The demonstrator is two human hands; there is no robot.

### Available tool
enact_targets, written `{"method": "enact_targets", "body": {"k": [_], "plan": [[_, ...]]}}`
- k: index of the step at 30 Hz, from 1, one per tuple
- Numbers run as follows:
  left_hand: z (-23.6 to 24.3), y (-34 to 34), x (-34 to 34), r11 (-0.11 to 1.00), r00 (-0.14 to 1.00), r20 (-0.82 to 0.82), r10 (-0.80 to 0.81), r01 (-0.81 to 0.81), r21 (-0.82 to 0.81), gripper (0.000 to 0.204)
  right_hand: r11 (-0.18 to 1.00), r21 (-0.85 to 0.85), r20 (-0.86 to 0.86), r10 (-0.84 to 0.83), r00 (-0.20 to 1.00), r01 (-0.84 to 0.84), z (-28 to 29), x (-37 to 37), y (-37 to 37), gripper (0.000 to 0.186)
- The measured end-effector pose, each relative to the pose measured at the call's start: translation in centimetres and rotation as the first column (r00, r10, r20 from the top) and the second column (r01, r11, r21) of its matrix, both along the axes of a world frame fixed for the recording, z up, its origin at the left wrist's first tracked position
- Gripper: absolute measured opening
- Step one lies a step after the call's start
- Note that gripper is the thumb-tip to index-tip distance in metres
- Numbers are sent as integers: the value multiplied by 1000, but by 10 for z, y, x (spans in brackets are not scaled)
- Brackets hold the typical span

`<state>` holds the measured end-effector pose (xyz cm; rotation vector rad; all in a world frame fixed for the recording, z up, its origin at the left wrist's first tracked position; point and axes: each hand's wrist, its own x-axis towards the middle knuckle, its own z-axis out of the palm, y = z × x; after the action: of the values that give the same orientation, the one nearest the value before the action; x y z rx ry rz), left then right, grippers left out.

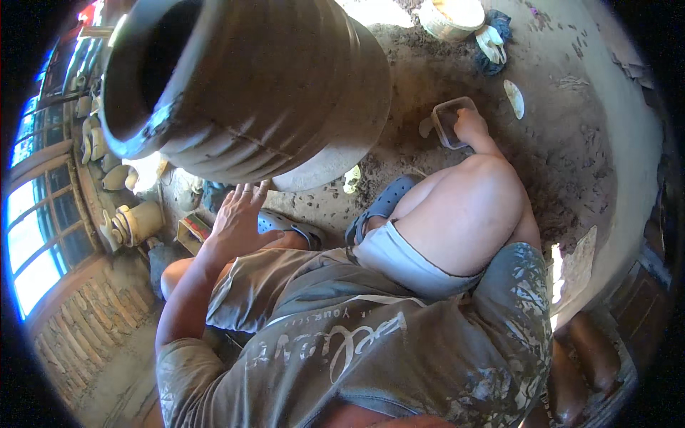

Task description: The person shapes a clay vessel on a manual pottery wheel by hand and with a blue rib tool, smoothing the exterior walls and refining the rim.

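A large grey-brown clay pot (pixel 278 93) with a wide dark mouth and ridged wall fills the upper left, standing on a pale round disc (pixel 332 162). Beside the pot's near side, my left hand (pixel 241 217) is open, fingers stretched toward the wall; whether the fingertips touch it I cannot tell. Off to the right, my right hand (pixel 472 130) reaches into a rectangular clear plastic container (pixel 444 127) on the floor. Its fingers look curled and are partly hidden, so what they hold does not show.
A pale bucket (pixel 451 20) stands at the far side beside dark and white plastic bags (pixel 492 44). A whitish oval piece (pixel 514 99) lies on the dirt-strewn floor. At left, several clay vessels (pixel 139 221) and a small box (pixel 193 232) sit near the windows.
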<state>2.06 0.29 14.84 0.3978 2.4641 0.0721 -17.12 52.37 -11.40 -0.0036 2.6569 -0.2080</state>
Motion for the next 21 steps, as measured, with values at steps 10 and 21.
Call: {"method": "enact_targets", "body": {"k": [10, 21], "plan": [[-6, -6, 10, 990, 995, -18, -100, 102, 100, 95, 612, -746, 12, -382, 924, 262, 139, 5, 31, 23], [119, 112, -29, 296, 828, -283, 485, 149, 944, 17, -59, -982, 189, -286, 939, 179, 369, 124, -139, 21]]}}
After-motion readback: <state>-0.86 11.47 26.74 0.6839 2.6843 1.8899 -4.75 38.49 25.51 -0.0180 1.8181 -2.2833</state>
